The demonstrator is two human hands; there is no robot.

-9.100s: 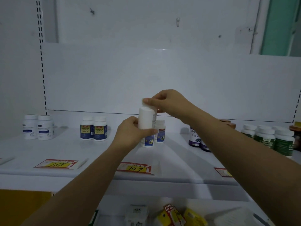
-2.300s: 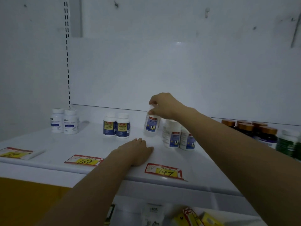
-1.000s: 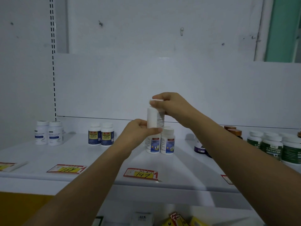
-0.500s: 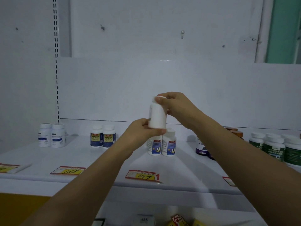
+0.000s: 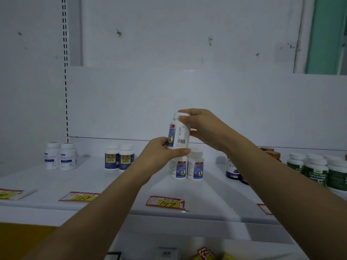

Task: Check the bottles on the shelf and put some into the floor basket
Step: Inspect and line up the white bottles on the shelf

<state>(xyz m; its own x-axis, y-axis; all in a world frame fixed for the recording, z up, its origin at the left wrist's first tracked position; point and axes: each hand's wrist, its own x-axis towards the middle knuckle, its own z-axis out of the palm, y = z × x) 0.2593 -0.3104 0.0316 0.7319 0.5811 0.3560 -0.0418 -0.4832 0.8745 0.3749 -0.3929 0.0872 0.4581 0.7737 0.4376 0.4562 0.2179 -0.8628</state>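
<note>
I hold a white bottle (image 5: 179, 135) with a blue label and a barcode upright above the white shelf (image 5: 216, 199). My left hand (image 5: 160, 156) grips its base from below. My right hand (image 5: 203, 126) grips its white cap and upper side. Two matching bottles (image 5: 186, 167) stand on the shelf right beneath it. No floor basket is in view.
Two white bottles (image 5: 60, 156) stand at the far left, two yellow-and-blue ones (image 5: 119, 157) beside them. Dark bottles with brown caps (image 5: 233, 170) and several green-labelled bottles (image 5: 319, 170) stand to the right. Price tags (image 5: 166, 202) lie along the shelf's front edge. Packets (image 5: 206, 254) show on the lower shelf.
The bottle has been turned in my hands, so its barcode and blue label now face me. Both hands stay on it at about the same height.
</note>
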